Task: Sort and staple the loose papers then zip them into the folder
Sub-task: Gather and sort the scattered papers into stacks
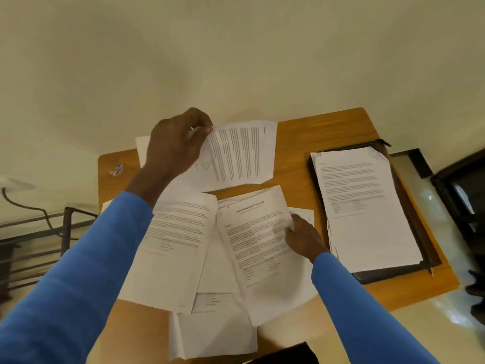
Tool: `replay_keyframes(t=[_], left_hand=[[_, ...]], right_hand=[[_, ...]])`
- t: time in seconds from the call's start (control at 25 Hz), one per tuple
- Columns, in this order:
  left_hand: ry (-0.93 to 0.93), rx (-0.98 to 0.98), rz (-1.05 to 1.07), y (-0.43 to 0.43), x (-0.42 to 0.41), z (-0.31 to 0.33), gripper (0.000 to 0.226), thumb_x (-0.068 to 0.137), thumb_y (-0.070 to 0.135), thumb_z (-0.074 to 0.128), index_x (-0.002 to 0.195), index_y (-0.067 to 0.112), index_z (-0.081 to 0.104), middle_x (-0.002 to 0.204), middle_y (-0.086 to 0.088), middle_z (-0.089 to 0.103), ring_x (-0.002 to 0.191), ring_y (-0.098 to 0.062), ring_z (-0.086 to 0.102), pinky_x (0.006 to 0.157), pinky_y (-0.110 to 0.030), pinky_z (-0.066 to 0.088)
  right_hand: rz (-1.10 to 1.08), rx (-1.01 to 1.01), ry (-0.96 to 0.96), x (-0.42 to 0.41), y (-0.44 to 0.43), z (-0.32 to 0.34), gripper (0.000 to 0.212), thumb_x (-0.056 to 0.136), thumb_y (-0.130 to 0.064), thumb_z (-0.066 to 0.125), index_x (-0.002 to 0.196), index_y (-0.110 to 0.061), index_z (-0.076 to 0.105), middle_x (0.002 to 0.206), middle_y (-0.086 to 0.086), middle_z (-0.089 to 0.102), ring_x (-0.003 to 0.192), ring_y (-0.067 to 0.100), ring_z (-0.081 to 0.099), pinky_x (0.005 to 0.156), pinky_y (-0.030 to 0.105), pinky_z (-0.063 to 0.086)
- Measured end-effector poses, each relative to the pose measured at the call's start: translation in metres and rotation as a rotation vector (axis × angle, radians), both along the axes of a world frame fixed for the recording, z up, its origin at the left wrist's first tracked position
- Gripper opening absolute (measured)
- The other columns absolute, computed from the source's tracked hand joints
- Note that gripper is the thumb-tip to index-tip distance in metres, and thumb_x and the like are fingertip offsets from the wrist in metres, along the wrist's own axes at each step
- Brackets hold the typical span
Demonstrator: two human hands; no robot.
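Loose printed sheets (173, 248) lie overlapping across the middle of a small wooden table (296, 164). My left hand (174, 145) pinches the corner of one printed sheet (241, 153) and holds it lifted over the far side of the table. My right hand (304, 236) grips the right edge of a sheet headed as a transcript (257, 243), which lies on the pile. A dark zip folder (393, 273) lies open at the right with a stack of papers (364, 206) on it. No stapler is in view.
A small blue and white object (117, 169) lies near the table's far left corner. A metal frame (65, 224) with a cable stands at the left. Dark furniture (462, 195) stands close to the table's right side. Some sheets hang over the near edge.
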State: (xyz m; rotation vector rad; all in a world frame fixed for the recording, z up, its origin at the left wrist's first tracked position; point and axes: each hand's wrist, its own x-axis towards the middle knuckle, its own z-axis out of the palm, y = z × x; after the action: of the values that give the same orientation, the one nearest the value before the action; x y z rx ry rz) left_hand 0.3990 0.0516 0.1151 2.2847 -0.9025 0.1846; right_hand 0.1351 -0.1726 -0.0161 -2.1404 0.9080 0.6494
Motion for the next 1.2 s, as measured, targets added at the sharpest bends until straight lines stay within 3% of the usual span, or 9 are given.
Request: replay_keyframes(t=[0.16, 0.24, 0.4, 0.6, 0.84, 1.0, 1.2], left_hand=[[0.151, -0.256, 0.118, 0.019, -0.014, 0.024, 0.004, 0.096, 0.025, 0.067, 0.097, 0.022, 0.069, 0.087, 0.011, 0.068, 0.076, -0.005, 0.062, 0.071, -0.026, 0.048], [0.213, -0.202, 0.189, 0.026, -0.024, 0.017, 0.003, 0.094, 0.027, 0.068, 0.095, 0.024, 0.068, 0.083, 0.015, 0.066, 0.073, 0.002, 0.06, 0.07, -0.026, 0.045], [0.33, 0.075, 0.238, 0.033, -0.059, -0.041, 0.011, 0.097, 0.034, 0.065, 0.101, 0.025, 0.069, 0.096, 0.005, 0.07, 0.086, -0.017, 0.065, 0.076, -0.037, 0.056], [0.535, 0.214, 0.244, 0.037, -0.098, -0.107, 0.008, 0.096, 0.034, 0.069, 0.098, 0.026, 0.069, 0.092, 0.005, 0.07, 0.085, -0.019, 0.069, 0.076, -0.039, 0.06], [0.611, 0.187, 0.336, 0.041, -0.116, -0.132, 0.01, 0.095, 0.034, 0.071, 0.095, 0.025, 0.067, 0.094, 0.005, 0.068, 0.087, -0.016, 0.064, 0.073, -0.029, 0.046], [0.635, 0.149, 0.35, 0.044, -0.117, -0.135, 0.014, 0.096, 0.034, 0.069, 0.103, 0.021, 0.07, 0.096, 0.005, 0.069, 0.09, -0.018, 0.067, 0.076, -0.03, 0.051], [0.58, -0.036, 0.692, 0.07, -0.121, -0.125, 0.022, 0.102, 0.032, 0.059, 0.12, 0.021, 0.067, 0.111, -0.004, 0.074, 0.1, -0.028, 0.068, 0.088, -0.04, 0.052]], right_hand=[[0.002, 0.024, -0.001, -0.004, -0.003, -0.001, 0.049, 0.099, -0.038, 0.046, 0.148, -0.035, 0.043, 0.136, -0.004, 0.063, 0.12, 0.027, 0.063, 0.102, 0.049, 0.054], [-0.019, 0.033, -0.021, -0.005, -0.003, 0.001, 0.049, 0.099, -0.037, 0.046, 0.148, -0.034, 0.045, 0.137, -0.003, 0.063, 0.121, 0.028, 0.062, 0.103, 0.049, 0.053], [-0.064, 0.043, -0.059, -0.008, 0.002, 0.006, 0.044, 0.105, -0.033, 0.046, 0.149, -0.029, 0.045, 0.139, 0.001, 0.061, 0.125, 0.031, 0.06, 0.104, 0.047, 0.05], [-0.078, 0.062, -0.087, -0.016, -0.002, -0.006, 0.044, 0.104, -0.032, 0.047, 0.148, -0.029, 0.045, 0.142, 0.001, 0.06, 0.124, 0.032, 0.06, 0.102, 0.046, 0.052], [-0.111, 0.071, -0.091, -0.021, -0.004, -0.01, 0.044, 0.105, -0.032, 0.048, 0.149, -0.028, 0.045, 0.145, 0.001, 0.058, 0.126, 0.032, 0.058, 0.1, 0.044, 0.05], [-0.148, 0.102, -0.108, -0.023, -0.004, -0.011, 0.039, 0.105, -0.033, 0.049, 0.144, -0.025, 0.049, 0.138, 0.001, 0.059, 0.123, 0.032, 0.059, 0.097, 0.044, 0.051], [-0.519, 0.16, -0.31, -0.033, -0.008, 0.0, 0.018, 0.101, -0.024, 0.05, 0.115, -0.019, 0.059, 0.114, 0.004, 0.065, 0.106, 0.029, 0.061, 0.089, 0.043, 0.052]])
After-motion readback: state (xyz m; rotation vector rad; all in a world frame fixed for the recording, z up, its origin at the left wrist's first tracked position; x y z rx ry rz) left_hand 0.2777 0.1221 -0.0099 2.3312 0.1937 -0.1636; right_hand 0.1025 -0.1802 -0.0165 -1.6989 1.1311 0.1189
